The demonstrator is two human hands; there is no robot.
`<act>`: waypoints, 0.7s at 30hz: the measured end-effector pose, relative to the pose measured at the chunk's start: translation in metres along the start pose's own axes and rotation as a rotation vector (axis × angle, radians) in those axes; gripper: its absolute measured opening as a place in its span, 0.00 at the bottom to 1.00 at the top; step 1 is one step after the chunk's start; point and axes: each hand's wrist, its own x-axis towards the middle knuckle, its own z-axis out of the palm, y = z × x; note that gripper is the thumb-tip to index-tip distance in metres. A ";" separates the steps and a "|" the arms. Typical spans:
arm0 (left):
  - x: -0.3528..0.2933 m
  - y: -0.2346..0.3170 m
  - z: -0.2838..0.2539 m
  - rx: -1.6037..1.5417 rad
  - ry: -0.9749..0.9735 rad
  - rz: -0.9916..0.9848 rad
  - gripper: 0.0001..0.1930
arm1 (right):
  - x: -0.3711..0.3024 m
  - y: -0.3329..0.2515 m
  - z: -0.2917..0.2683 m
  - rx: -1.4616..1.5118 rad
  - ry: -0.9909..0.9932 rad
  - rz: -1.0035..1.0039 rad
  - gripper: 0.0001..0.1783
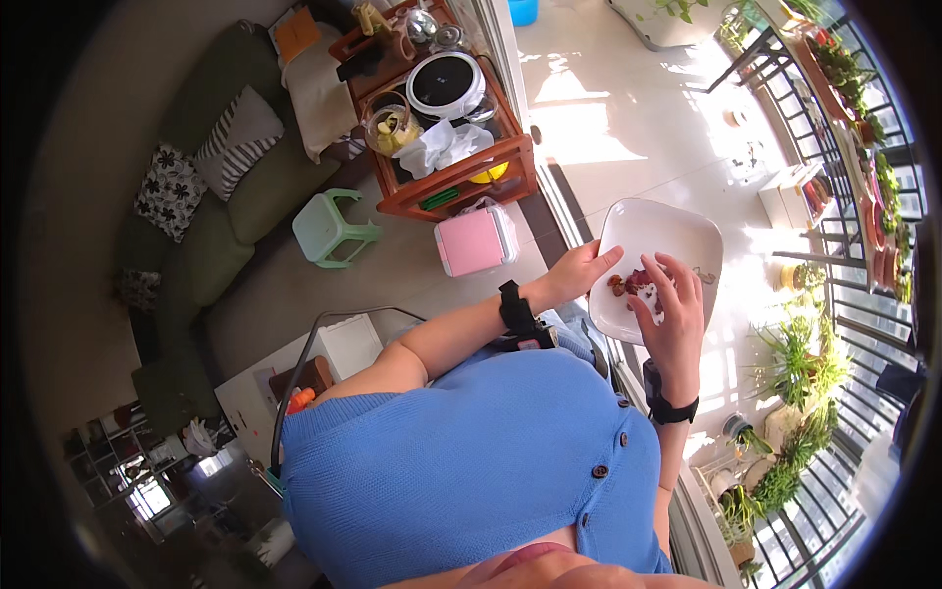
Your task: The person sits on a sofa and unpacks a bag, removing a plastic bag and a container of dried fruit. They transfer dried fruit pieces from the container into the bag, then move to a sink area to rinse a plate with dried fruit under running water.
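Observation:
My left hand (576, 272) grips the left rim of a white, round-cornered square plate (677, 224), its thumb lying over the edge. Small dark red and brown pieces (638, 281) lie together on the plate; I cannot make out their kind. Above them is my right hand (675, 312), its fingers curved and spread, with a gap between thumb and fingertips where some of the pieces show. Part of the pile is hidden under that hand. Each wrist wears a black strap.
A wooden cart (453, 182) bears a round black-topped appliance (444, 84) and a glass bowl (392, 128). Near it stand a pink box (471, 242) and a green stool (332, 228). A sofa (211, 260) is at left; potted plants (800, 358) line the railing at right.

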 end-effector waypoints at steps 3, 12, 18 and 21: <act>0.023 0.008 0.008 -0.071 0.063 0.087 0.21 | 0.035 0.028 0.003 -0.041 -0.140 -0.212 0.27; 0.130 0.057 -0.001 -0.192 0.354 0.156 0.23 | 0.165 0.108 -0.025 0.131 -0.253 -0.414 0.16; 0.257 0.105 -0.059 -0.279 0.383 0.235 0.23 | 0.316 0.187 -0.029 0.136 -0.175 -0.441 0.14; 0.312 0.148 -0.098 -0.192 0.423 0.132 0.23 | 0.394 0.222 -0.045 0.163 -0.163 -0.377 0.12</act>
